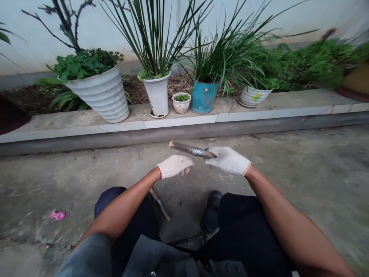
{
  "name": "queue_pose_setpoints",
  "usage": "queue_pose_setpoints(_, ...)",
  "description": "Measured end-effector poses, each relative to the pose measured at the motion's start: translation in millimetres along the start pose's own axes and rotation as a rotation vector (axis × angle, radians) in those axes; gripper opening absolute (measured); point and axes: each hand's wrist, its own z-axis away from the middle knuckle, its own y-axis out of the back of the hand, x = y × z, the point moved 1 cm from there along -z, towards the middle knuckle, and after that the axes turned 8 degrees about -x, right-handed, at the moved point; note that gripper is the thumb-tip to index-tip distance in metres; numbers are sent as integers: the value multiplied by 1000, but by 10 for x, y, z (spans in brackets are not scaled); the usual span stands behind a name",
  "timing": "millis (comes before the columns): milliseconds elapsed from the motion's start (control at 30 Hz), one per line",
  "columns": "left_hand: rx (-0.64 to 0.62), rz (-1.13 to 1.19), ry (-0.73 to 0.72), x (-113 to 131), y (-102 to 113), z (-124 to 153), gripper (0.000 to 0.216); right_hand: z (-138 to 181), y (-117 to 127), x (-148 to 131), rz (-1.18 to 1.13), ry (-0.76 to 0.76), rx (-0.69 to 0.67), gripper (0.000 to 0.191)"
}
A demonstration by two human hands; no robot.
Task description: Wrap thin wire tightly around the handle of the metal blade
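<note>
My right hand (227, 159), in a white knit glove, is closed round one end of a short brown stick (181, 147). Shiny clear film is wound about the stick's middle, and its pale cut end points left. Just below and left of the stick is my left hand (174, 166), also gloved. Its fingers are drawn together, apart from the stick; anything between them is too small or hidden to make out. A second stick (160, 204) lies on the ground below my left forearm, partly covered by my leg.
Ahead runs a low tiled ledge (181, 122) with several potted plants, among them a ribbed white pot (99, 94), a small white pot (181, 105) and a blue pot (203, 98). A pink object (58, 215) lies on the concrete at left. My dark shoe (212, 211) is below my hands.
</note>
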Motion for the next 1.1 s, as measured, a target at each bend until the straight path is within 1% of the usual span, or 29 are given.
queue_pose_setpoints(67,6,-3,-15,-5,-42,-14,37,-40,22,6,65,-106,98,34)
queue_pose_setpoints(133,-4,4,-3,-9,-79,-22,35,-61,42,8,146,-224,164,37)
queue_pose_setpoints(167,-14,10,11,-9,-96,-25,34,-64,50,8,183,-272,183,38)
queue_pose_setpoints(233,-30,27,50,-2,-123,-26,31,-60,57,10,265,-319,196,39)
queue_pose_setpoints(333,-28,12,99,26,-128,-14,28,-54,27,18,450,-298,201,36)
queue_pose_setpoints(433,6,-123,57,67,-84,19,30,-67,-71,4,605,-266,167,31)
queue_pose_setpoints(533,8,-265,23,95,-17,59,34,-86,-207,-65,650,-249,66,32)
queue_pose_setpoints(600,-1,-335,24,100,34,73,34,-90,-286,-117,654,-200,-15,31)
queue_pose_setpoints(700,0,-359,34,91,131,74,29,-75,-345,-118,625,-50,-107,26)
queue_pose_setpoints(767,13,-316,51,78,204,78,26,-59,-338,-41,551,51,-163,26)
queue_pose_setpoints(867,29,-262,61,59,284,104,29,-25,-273,126,298,141,-256,24)
queue_pose_setpoints(900,34,-241,52,53,292,113,32,-11,-242,170,199,157,-266,23)
queue_pose_setpoints(967,36,-165,19,40,273,120,36,19,-173,210,42,173,-222,24)
queue_pose_setpoints(1000,41,-117,8,30,247,115,38,29,-138,205,0,163,-171,26)
queue_pose_setpoints(1033,46,-74,2,20,213,103,40,32,-106,187,-22,139,-116,28)
queue_pose_setpoints(1100,52,-24,-9,0,127,67,44,19,-48,131,-34,33,-19,30)
